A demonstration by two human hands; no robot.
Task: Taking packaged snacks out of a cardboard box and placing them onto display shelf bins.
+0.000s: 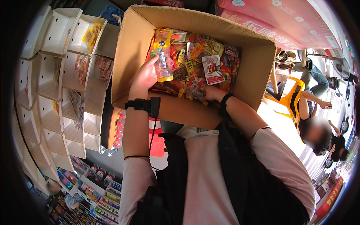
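Note:
An open cardboard box (194, 109) stands in front of me, with many small snack packets inside. My left hand (149, 73) reaches over its left part and holds a long clear packet (166, 66) with yellow ends by its left edge. My right hand (211, 94) is down among the packets at the near side. Its fingertips are partly hidden beside a clear and red packet (195, 90), so I cannot tell whether they grip it. A white and red pouch (213, 69) lies on the heap just beyond that hand, and a gold packet (213, 47) lies farther back.
White plastic bins (74, 70) line the left side, some holding packets. Red printed cartons (261, 28) stand behind the box. At the right are a yellow chair (292, 98) and a seated person (306, 107). Shelves of goods (92, 191) are at lower left.

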